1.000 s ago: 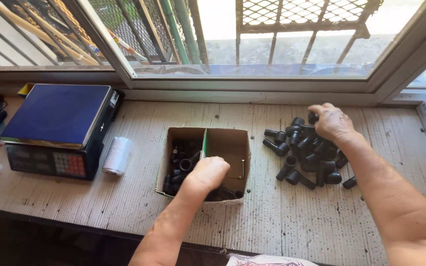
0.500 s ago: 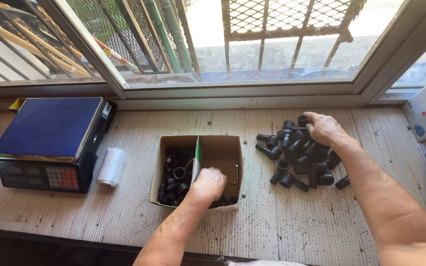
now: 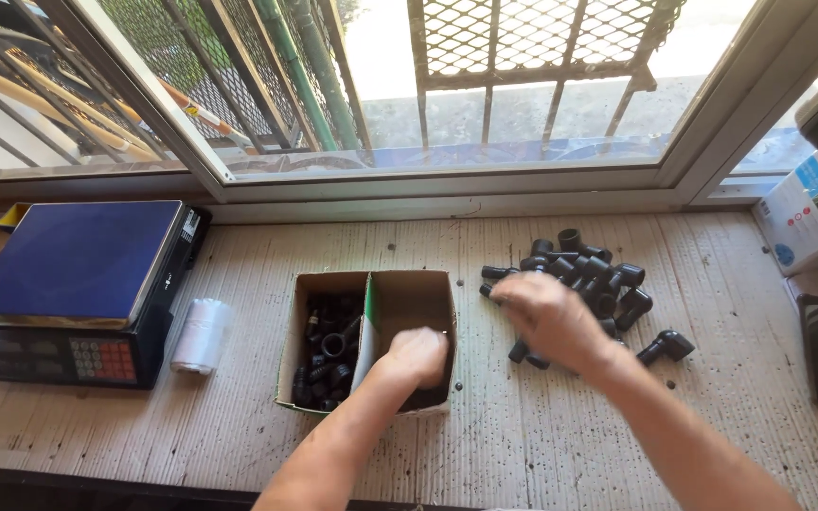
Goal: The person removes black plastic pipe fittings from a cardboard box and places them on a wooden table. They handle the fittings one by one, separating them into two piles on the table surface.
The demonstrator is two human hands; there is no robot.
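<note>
- The left hand (image 3: 417,358) is seen lowered into the right compartment of the cardboard box (image 3: 371,284) at the frame's centre; half a second ago it lay at the box's front edge.
- Its grip is curled and blurred, so what it pinches cannot be told.
- The right hand (image 3: 549,317) has been drawn from the far side of the pile of black pipe fittings (image 3: 598,274) to its near left edge.
- Its grip is blurred too; open or closed cannot be told.
- More fittings are seen in the box's left compartment.
- A weighing scale (image 3: 73,265) and a white roll (image 3: 199,335) lie on the tabletop (image 3: 542,435) at left.
</note>
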